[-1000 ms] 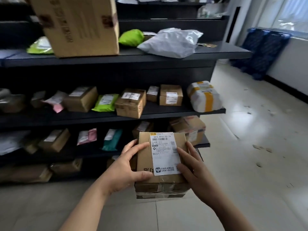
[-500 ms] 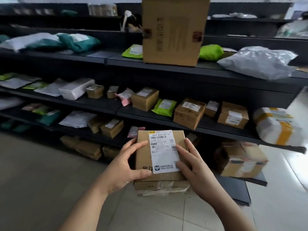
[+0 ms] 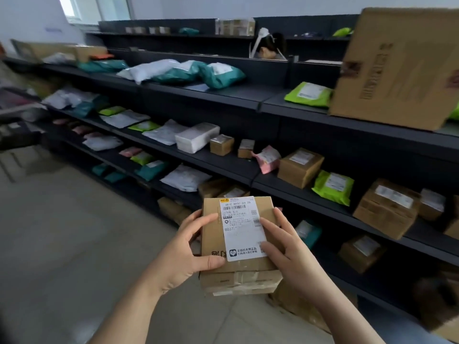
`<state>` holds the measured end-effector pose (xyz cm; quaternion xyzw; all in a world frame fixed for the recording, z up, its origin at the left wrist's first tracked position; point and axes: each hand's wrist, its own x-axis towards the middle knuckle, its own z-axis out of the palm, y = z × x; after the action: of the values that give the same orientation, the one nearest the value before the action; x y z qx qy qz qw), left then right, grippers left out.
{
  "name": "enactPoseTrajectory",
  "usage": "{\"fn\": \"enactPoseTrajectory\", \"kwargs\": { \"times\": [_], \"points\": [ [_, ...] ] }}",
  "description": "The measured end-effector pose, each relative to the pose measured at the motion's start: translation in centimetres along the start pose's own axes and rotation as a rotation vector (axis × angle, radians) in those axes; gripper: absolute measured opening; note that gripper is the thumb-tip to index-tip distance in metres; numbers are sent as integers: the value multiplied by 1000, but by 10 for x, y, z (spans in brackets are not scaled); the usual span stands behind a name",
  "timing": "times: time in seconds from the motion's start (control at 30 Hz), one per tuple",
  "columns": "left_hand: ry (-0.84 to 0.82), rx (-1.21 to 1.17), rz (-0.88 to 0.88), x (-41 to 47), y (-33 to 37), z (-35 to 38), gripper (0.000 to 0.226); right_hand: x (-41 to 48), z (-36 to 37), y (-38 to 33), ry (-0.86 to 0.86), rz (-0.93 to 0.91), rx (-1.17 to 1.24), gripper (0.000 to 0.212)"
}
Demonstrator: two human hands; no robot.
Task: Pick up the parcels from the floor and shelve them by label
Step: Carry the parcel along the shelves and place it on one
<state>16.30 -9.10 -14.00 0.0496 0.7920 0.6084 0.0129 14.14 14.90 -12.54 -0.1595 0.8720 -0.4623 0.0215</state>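
Two hands hold one cardboard parcel point(image 3: 238, 247) in the head view, above the floor point(image 3: 62, 244) and in front of the dark shelving point(image 3: 248, 167). The left hand point(image 3: 185, 254) clamps the parcel's left edge, thumb on the top face. The right hand point(image 3: 285, 247) grips the right edge — its fingers point(image 3: 272, 225) lie partly across the white label point(image 3: 242, 228). The label reads "B037"; its smaller print is illegible. Shelved parcels at far left are blurred. A large carton point(image 3: 400, 70) on the upper shelf is cut off by the right frame edge, and boxes at lower right are dim.
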Motion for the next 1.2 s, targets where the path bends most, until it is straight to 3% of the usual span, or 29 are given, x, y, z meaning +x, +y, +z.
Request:
{"fn": "enactPoseTrajectory", "kwargs": {
  "times": [0.27, 0.63, 1.2],
  "points": [
    [185, -17, -41, -12, -34, -125, 86, 85, 106, -56, -166, -123, 47, 48],
    [385, -46, -108, -19, -70, -216, 88, 168, 191, -99, -362, -209, 87, 50],
    [682, 23, -195, 97, -83, -334, 91, 394, 273, -153, -589, -426, 89, 53]
  ]
}}
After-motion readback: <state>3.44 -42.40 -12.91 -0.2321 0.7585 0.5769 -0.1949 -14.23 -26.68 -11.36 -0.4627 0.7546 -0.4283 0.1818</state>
